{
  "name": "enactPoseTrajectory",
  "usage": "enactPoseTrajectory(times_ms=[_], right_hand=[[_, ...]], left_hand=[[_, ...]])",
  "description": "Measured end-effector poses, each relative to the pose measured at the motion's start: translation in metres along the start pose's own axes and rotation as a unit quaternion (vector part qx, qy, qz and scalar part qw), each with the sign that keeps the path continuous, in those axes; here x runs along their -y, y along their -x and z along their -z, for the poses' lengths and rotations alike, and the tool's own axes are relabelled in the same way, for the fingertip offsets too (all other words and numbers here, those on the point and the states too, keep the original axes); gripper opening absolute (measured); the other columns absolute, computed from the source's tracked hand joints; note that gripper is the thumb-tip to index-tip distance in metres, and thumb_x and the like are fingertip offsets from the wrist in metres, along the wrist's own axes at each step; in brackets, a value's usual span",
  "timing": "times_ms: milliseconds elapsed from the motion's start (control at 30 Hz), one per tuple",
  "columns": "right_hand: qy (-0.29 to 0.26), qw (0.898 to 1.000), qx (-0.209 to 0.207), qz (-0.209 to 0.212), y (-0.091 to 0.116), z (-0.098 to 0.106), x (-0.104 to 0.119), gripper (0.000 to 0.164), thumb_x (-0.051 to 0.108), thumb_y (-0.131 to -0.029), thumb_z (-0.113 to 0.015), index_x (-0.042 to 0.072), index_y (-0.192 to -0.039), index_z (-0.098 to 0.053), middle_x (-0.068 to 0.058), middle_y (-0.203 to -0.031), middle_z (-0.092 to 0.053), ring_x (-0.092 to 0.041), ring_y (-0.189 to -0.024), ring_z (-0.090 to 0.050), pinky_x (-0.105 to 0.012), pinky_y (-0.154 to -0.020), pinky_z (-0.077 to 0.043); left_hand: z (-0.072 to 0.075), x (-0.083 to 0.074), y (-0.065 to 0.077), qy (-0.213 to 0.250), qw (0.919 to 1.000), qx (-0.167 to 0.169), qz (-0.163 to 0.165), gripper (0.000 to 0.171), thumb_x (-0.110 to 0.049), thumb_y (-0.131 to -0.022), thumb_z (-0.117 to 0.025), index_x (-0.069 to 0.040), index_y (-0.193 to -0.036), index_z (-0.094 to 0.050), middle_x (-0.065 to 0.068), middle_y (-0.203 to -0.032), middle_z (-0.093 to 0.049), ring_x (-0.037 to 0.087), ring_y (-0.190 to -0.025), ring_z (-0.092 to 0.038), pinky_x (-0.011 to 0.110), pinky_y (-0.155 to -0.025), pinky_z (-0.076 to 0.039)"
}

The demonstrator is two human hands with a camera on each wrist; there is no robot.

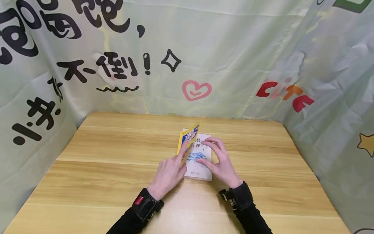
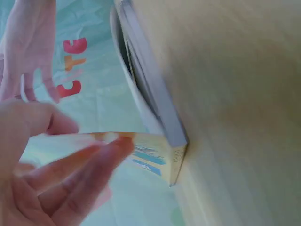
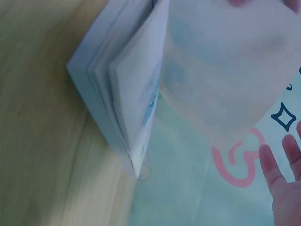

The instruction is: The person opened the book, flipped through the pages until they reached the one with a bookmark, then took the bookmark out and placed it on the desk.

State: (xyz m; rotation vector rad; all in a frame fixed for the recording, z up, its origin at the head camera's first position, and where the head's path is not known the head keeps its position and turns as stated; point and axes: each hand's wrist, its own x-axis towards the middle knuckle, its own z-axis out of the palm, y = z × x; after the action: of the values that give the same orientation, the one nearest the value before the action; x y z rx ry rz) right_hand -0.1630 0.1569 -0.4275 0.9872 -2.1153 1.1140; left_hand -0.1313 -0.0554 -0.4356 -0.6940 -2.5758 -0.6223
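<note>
A book lies at the middle of the table, its yellow and blue cover (image 1: 190,135) raised on the left and standing steeply. Beneath it shows a white title page (image 1: 198,169) with dark characters and a blue mountain picture. My left hand (image 1: 168,174) pinches the cover between thumb and fingers, the thumb and fingers on opposite faces in the left wrist view. On the book's other side, my right hand (image 1: 222,162) hovers over the page's right edge with fingers spread and slightly bent, holding nothing. From the right wrist view, the page block (image 3: 108,94) appears slightly fanned.
The wooden table (image 1: 102,182) stretches out around the book on all sides. A pale printed curtain (image 1: 233,48) with black characters, a pink heart and coloured letters hangs behind the table and along both sides. Each wrist wears a black camera band.
</note>
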Motion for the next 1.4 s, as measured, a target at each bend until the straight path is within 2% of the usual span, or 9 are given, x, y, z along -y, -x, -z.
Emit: enactPoseTrajectory(times_ms=[100, 200, 300, 433, 633, 833, 1000, 1167, 1400], right_hand=[[-0.012, 0.998, 0.029, -0.045, 0.002, -0.003, -0.001, 0.049, 0.005, -0.067, -0.084, -0.003, -0.106, -0.055, -0.014, -0.106, -0.055, -0.025, -0.101, -0.051, -0.046, -0.085, -0.049], [-0.015, 0.991, 0.102, -0.081, 0.005, -0.004, -0.003, 0.034, 0.009, -0.076, -0.079, 0.002, -0.096, -0.052, -0.009, -0.096, -0.055, -0.020, -0.092, -0.052, -0.046, -0.080, -0.051], [0.002, 0.977, 0.184, -0.107, 0.008, -0.004, -0.005, 0.027, 0.014, -0.079, -0.077, 0.004, -0.094, -0.056, -0.011, -0.104, -0.060, -0.020, -0.100, -0.054, -0.046, -0.087, -0.051], [0.025, 0.955, 0.268, -0.127, 0.013, -0.004, -0.006, 0.037, 0.019, -0.078, -0.077, 0.006, -0.110, -0.064, -0.017, -0.131, -0.056, -0.027, -0.123, -0.048, -0.051, -0.103, -0.040], [0.037, 0.928, 0.338, -0.151, 0.017, -0.004, -0.007, 0.063, 0.025, -0.075, -0.079, 0.003, -0.129, -0.058, -0.019, -0.145, -0.043, -0.033, -0.133, -0.036, -0.053, -0.109, -0.031], [0.038, 0.920, 0.358, -0.154, 0.020, -0.003, -0.007, 0.067, 0.023, -0.072, -0.081, 0.000, -0.130, -0.058, -0.020, -0.147, -0.039, -0.036, -0.135, -0.031, -0.055, -0.110, -0.028], [0.046, 0.916, 0.368, -0.156, 0.020, -0.003, -0.008, 0.065, 0.027, -0.074, -0.080, 0.002, -0.130, -0.059, -0.017, -0.148, -0.040, -0.033, -0.136, -0.030, -0.053, -0.110, -0.028], [0.039, 0.915, 0.371, -0.154, 0.018, -0.001, -0.007, 0.061, 0.028, -0.076, -0.079, 0.003, -0.128, -0.061, -0.017, -0.146, -0.042, -0.033, -0.136, -0.032, -0.054, -0.109, -0.029], [0.026, 0.913, 0.374, -0.162, 0.017, 0.001, -0.007, 0.057, 0.027, -0.078, -0.078, 0.003, -0.126, -0.062, -0.017, -0.145, -0.044, -0.032, -0.136, -0.032, -0.053, -0.110, -0.029]], left_hand=[[0.004, -0.001, -0.002, 0.019, 0.9989, -0.040, 0.013, 0.091, -0.007, -0.084, -0.064, -0.010, -0.156, -0.008, 0.013, -0.124, -0.064, 0.005, -0.038, -0.038, 0.017, -0.032, -0.034], [0.008, 0.000, -0.003, 0.005, 0.9972, -0.073, 0.014, 0.092, -0.005, -0.084, -0.065, -0.010, -0.156, -0.007, 0.015, -0.142, -0.049, 0.013, -0.050, -0.053, 0.020, -0.035, -0.040], [0.012, 0.001, -0.005, -0.032, 0.9947, -0.098, 0.001, 0.090, -0.003, -0.081, -0.066, -0.007, -0.155, -0.013, 0.014, -0.152, -0.034, 0.026, -0.094, -0.062, 0.032, -0.066, -0.057], [0.016, 0.005, -0.008, -0.094, 0.9890, -0.113, -0.013, 0.082, -0.001, -0.079, -0.062, -0.008, -0.152, -0.025, 0.014, -0.158, -0.020, 0.033, -0.138, -0.027, 0.055, -0.109, -0.030], [0.022, 0.010, -0.009, -0.141, 0.9831, -0.116, -0.014, 0.078, 0.006, -0.072, -0.061, -0.011, -0.145, -0.041, 0.011, -0.155, -0.029, 0.029, -0.142, -0.020, 0.057, -0.114, -0.014], [0.018, 0.017, -0.006, -0.151, 0.9873, -0.047, -0.014, 0.077, 0.017, -0.066, -0.060, -0.007, -0.139, -0.050, 0.012, -0.146, -0.045, 0.029, -0.138, -0.030, 0.057, -0.114, -0.013], [0.012, 0.019, -0.001, -0.106, 0.9930, 0.045, -0.026, 0.073, 0.019, -0.065, -0.063, -0.003, -0.135, -0.053, 0.015, -0.141, -0.049, 0.031, -0.132, -0.039, 0.052, -0.114, -0.020], [0.004, 0.020, 0.004, -0.087, 0.9881, 0.122, -0.034, 0.060, 0.013, -0.071, -0.062, 0.001, -0.130, -0.057, 0.018, -0.136, -0.054, 0.033, -0.128, -0.045, 0.049, -0.110, -0.033], [-0.004, 0.019, 0.009, -0.091, 0.9848, 0.147, -0.016, 0.044, -0.016, -0.088, -0.063, 0.002, -0.128, -0.059, 0.019, -0.134, -0.055, 0.037, -0.127, -0.044, 0.049, -0.106, -0.037]])
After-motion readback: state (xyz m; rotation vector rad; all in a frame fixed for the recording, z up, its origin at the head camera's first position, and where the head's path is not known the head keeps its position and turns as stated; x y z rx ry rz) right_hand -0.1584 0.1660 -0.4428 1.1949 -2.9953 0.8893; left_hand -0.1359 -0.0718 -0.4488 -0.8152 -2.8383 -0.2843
